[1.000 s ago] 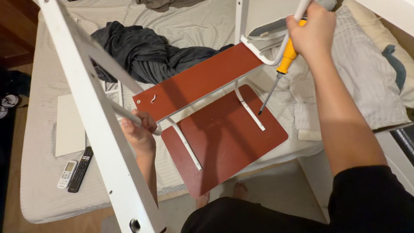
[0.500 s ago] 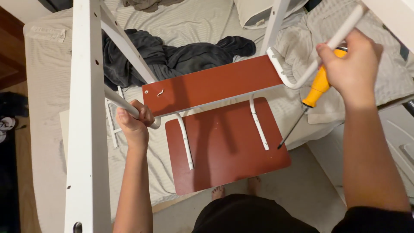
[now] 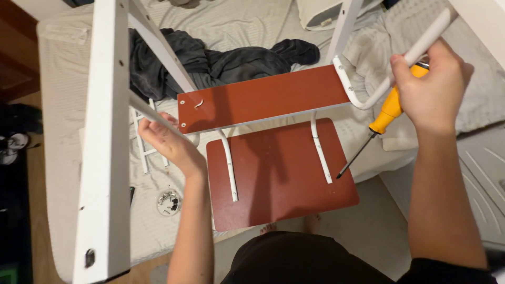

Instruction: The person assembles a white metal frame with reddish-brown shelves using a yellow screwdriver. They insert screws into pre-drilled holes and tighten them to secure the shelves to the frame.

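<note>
Above the bed (image 3: 68,94), right hand (image 3: 431,87) with grip closed around a white curved tube (image 3: 415,52) and a yellow-handled screwdriver (image 3: 389,113), tip down toward the lower red-brown shelf (image 3: 279,173). Left hand (image 3: 168,142) wrapped on a slanted white bar (image 3: 152,113) beside the upper red-brown shelf (image 3: 263,97).

A dark grey garment (image 3: 221,60) is lying crumpled on the pale striped bed sheet (image 3: 68,105). A small round dish of metal hardware (image 3: 169,202) is being kept on the sheet near the bed's edge. A pale pillow (image 3: 321,13) is seen at the top. Wooden flooring (image 3: 31,231) is showing at left.
</note>
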